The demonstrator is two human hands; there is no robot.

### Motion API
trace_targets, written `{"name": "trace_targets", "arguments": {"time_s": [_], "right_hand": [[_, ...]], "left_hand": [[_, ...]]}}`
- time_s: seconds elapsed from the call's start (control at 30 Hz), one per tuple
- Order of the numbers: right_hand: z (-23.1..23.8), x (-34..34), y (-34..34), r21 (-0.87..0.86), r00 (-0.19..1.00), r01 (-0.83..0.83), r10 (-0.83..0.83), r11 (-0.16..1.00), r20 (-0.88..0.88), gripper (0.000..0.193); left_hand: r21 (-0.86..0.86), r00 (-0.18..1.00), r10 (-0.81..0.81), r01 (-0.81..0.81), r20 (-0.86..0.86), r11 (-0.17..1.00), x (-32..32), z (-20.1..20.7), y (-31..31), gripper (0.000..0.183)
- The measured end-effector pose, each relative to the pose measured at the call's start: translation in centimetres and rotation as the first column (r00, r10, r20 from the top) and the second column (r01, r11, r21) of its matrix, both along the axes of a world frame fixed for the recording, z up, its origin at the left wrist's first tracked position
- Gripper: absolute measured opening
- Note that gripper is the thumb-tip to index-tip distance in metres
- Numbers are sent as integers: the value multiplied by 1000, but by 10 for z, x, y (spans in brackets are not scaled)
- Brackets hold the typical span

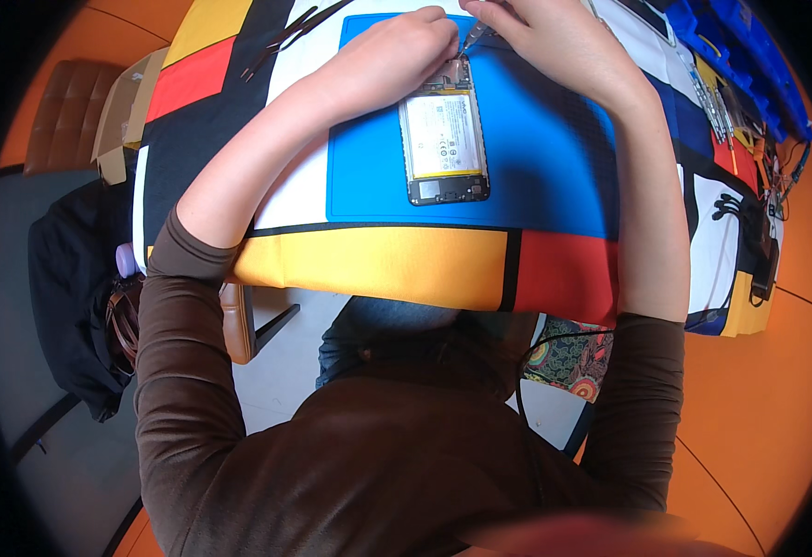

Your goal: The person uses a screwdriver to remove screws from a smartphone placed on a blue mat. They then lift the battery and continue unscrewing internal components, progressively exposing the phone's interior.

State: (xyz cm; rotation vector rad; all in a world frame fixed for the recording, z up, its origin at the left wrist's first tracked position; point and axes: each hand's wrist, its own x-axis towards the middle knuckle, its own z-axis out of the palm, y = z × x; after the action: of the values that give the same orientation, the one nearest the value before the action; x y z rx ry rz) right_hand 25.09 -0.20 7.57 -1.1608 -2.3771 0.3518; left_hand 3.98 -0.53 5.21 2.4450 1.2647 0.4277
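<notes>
An opened smartphone (443,139) lies on a blue mat (360,176), its white battery and the circuit board above it exposed. My left hand (406,51) rests at the phone's upper left edge with its fingers curled; whatever they grip is hidden. Between the fingers of my right hand (536,32) is a slim screwdriver (476,35), tilted, its tip down at the top end of the phone. The upper frame edge cuts off part of both hands.
Dark tweezers (287,39) lie on the patterned tablecloth (369,265) at the far left. At the right are blue parts bins (749,65), several slender tools (714,107) and tangled wires (782,176). A cardboard box (120,130) stands left of the table.
</notes>
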Motion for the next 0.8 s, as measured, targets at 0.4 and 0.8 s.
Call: {"name": "trace_targets", "arguments": {"time_s": [0.4, 0.8], "right_hand": [[-5, 0, 1, 65, 1000, -7, 8, 998, -10, 18], [-2, -3, 1, 45, 999, -34, 33, 998, 5, 19]], "left_hand": [[-103, 993, -109, 112, 37, 988, -8, -3, 24, 13], [-134, 996, -82, 85, 28, 987, -6, -7, 26, 13]]}}
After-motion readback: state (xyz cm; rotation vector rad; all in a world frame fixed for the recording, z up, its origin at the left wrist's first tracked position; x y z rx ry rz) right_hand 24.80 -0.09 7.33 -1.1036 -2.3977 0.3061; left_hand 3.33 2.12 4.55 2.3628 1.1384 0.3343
